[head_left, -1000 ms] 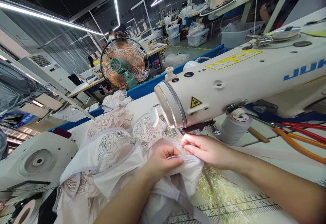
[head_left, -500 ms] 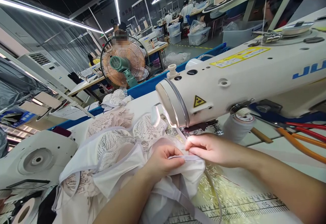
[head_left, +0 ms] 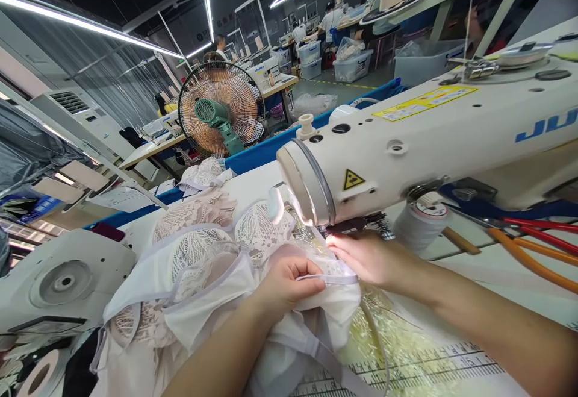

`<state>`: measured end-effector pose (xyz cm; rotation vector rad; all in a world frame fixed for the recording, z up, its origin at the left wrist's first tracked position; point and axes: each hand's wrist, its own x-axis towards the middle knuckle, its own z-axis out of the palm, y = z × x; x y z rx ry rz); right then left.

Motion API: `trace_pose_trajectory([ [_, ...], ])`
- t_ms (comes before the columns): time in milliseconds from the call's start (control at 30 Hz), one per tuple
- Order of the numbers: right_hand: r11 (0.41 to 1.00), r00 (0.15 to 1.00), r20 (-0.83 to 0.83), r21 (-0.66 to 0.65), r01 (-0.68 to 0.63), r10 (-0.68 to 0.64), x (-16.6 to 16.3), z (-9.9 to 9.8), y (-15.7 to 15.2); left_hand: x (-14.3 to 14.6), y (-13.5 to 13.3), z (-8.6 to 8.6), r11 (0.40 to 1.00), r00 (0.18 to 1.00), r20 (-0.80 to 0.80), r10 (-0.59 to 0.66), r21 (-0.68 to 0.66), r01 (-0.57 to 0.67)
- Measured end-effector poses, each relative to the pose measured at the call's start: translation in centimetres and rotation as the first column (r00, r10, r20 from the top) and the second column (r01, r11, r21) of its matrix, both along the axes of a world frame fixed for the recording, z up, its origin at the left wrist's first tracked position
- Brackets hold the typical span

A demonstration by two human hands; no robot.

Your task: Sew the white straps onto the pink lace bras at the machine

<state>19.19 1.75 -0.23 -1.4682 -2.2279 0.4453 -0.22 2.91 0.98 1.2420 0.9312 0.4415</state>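
A white lace bra (head_left: 332, 300) with pale lilac edging lies bunched on the sewing table. My left hand (head_left: 291, 282) is closed, with thumb and fingers pinching the bra's edged band. My right hand (head_left: 363, 258) is just beyond that band, fingers curled together close to the needle area under the sewing machine head (head_left: 311, 186). Whatever its fingertips grip is hidden behind the hand. A narrow pale strap (head_left: 332, 364) hangs from the bra towards me. Further lace cups (head_left: 262, 228) are heaped to the left, joined to white fabric.
On the right are a thread cone (head_left: 419, 225) and orange-handled scissors or pliers (head_left: 533, 258). A printed ruler scale (head_left: 415, 364) and thread clippings (head_left: 383, 325) cover the near tabletop. A second machine part (head_left: 67, 282) stands left. Beyond the table are a fan (head_left: 217, 111) and people working.
My right hand has moved slightly up and away, from the band's edge towards the needle area. My left hand keeps its pinch, barely shifted. A person behind the fan has changed position.
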Motion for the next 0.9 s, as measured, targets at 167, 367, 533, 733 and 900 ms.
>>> trace_pose_trajectory([
  [167,0.988,0.981,-0.132,-0.038,-0.148,0.142,0.3,1.3,-0.4,-0.2,0.0,0.1,1.000,1.000,0.004,-0.019,0.016,0.019],
  [367,0.919,0.929,-0.282,-0.240,-0.312,0.242,0.5,2.4,-0.6,-0.2,-0.2,0.7,0.986,0.995,-0.070,-0.072,0.147,0.082],
  [533,0.879,0.911,-0.299,-0.299,-0.371,0.283,0.8,2.4,-0.4,-0.1,-0.3,0.7,0.986,0.993,-0.086,-0.078,0.142,0.090],
  [733,0.854,0.895,-0.301,-0.311,-0.418,0.329,1.3,2.3,-0.3,-0.2,-0.1,0.5,0.984,0.994,-0.083,-0.078,0.155,0.090],
  [900,0.845,0.885,-0.308,-0.306,-0.440,0.349,1.4,2.2,-0.3,-0.2,-0.1,0.5,0.990,0.995,-0.066,-0.069,0.121,0.077],
])
